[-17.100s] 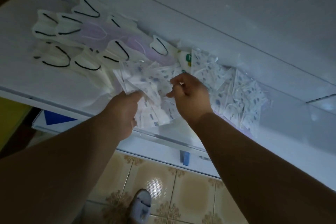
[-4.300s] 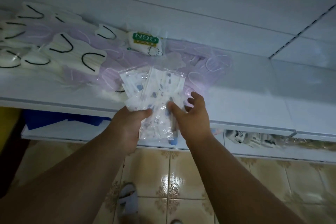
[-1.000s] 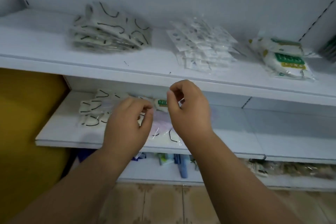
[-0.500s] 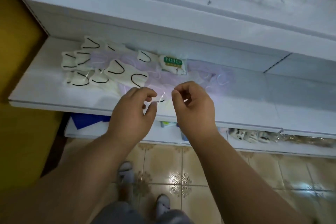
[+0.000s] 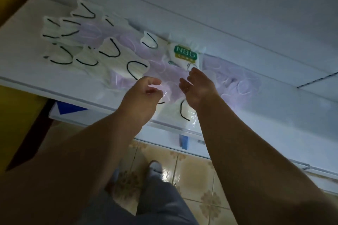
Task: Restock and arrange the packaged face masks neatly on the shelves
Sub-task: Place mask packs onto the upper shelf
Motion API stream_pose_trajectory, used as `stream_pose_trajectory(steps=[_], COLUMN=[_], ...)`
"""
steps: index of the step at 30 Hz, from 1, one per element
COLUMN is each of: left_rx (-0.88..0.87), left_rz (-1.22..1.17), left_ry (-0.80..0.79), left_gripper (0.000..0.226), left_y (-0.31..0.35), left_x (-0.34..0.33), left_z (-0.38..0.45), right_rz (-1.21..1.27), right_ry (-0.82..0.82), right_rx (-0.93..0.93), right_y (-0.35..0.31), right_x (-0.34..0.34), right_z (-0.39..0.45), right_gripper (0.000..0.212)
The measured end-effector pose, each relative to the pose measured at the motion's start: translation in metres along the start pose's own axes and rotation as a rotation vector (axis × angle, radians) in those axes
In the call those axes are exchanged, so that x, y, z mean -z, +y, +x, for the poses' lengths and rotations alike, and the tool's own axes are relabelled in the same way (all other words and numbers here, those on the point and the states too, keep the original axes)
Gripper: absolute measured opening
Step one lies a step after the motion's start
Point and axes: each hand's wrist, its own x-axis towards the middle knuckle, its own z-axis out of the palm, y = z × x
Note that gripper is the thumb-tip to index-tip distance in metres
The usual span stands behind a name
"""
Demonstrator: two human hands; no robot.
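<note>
The left hand (image 5: 144, 93) sits at the centre of the frame with its fingers curled; a bit of clear wrapper glints under them, but whether it actually pinches that wrapper I cannot tell. The right hand (image 5: 196, 87), just beside it, is spread loosely, palm turned inward, fingers reaching over the lilac masks (image 5: 164, 73) and holding nothing.

Below both hands a white mask with a black ear loop (image 5: 184, 113) lies at the very front lip of the shelf (image 5: 36, 78), its wrapper seeming to overhang the edge. That looks like the main risk: a wrist or forearm sweeping across could nudge it off onto the tiled floor (image 5: 192, 170).

Towards the upper left of the frame more white masks with black loops (image 5: 109, 49) lie fanned and overlapping; towards the right more lilac packs (image 5: 237, 84) spread loosely. The wrappers look slick, so pulling one pack from the pile may drag its neighbours askew. The N95 pack (image 5: 185, 55) rests against the back wall just above the right fingertips and could get pushed aside. The dim light also makes the clear wrapper edges hard to see.
</note>
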Motion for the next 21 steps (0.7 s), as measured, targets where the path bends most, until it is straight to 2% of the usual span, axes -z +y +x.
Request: stream_pose_trajectory(steps=[2,6,11,15,19,21], left_rx=[0.044,0.109,0.152,0.258,0.406,0.456], left_rz=[-0.066,-0.182,-0.285,-0.554,-0.797,-0.847], left_ry=[0.007,-0.003,-0.016,-0.046,-0.122,-0.111], left_gripper=[0.021,0.02,0.018,0.011,0.057,0.059], left_y=[-0.004,-0.01,-0.011,-0.002,0.009,0.016], left_x=[-0.006,-0.014,-0.013,-0.013,-0.008,-0.002], left_z=[0.01,0.023,0.032,0.035,0.022,0.008], right_rz=[0.03,0.056,0.054,0.057,0.127,0.138], right_ry=[0.019,-0.007,0.004,0.055,0.053,0.048], right_rx=[-0.03,-0.024,-0.006,0.086,0.156,0.16], right_y=[-0.004,-0.014,-0.02,-0.016,0.002,0.013], right_x=[-0.001,-0.006,-0.008,-0.001,0.017,0.03], right_z=[0.021,0.047,0.055,0.029,-0.037,-0.078], right_gripper=[0.029,0.008,0.022,0.024,0.015,0.012])
